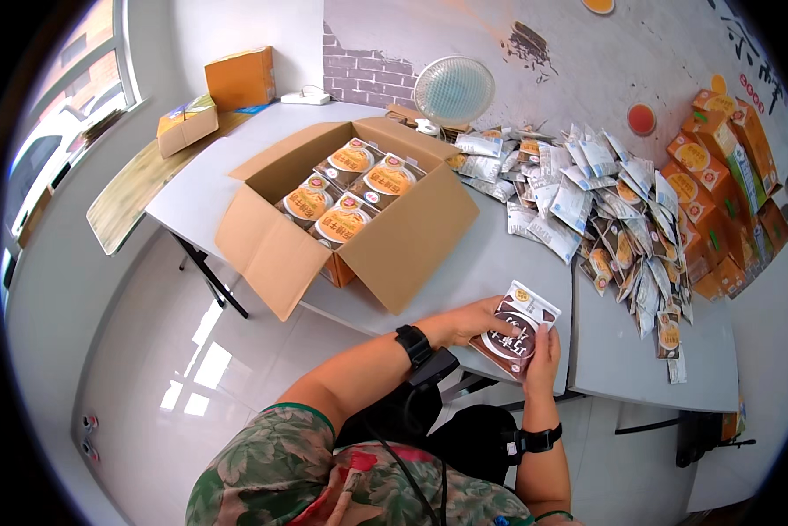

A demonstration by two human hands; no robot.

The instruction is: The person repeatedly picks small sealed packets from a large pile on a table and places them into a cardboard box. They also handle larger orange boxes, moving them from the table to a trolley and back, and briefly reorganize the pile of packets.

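Note:
Between my two hands, over the near edge of the grey table, is a brown and white printed food packet (515, 329). My left hand (476, 322) grips its left side, with the thumb lying on the front. Its right edge is held by my right hand (544, 355), thumb near the upper right part. Left of my hands stands an open cardboard carton (414, 243) with several brown packets (345, 220) bearing orange and white prints inside. A large heap of small white and brown sachets (565, 197) lies to the right of the carton.
Orange printed boxes (709, 191) are stacked at the far right. Behind the carton stands a round fan (454, 91). An orange-brown box (239, 79), a smaller open box (187, 126) and a white power strip (305, 98) lie at the back left. A gap (571, 329) runs between two tabletops.

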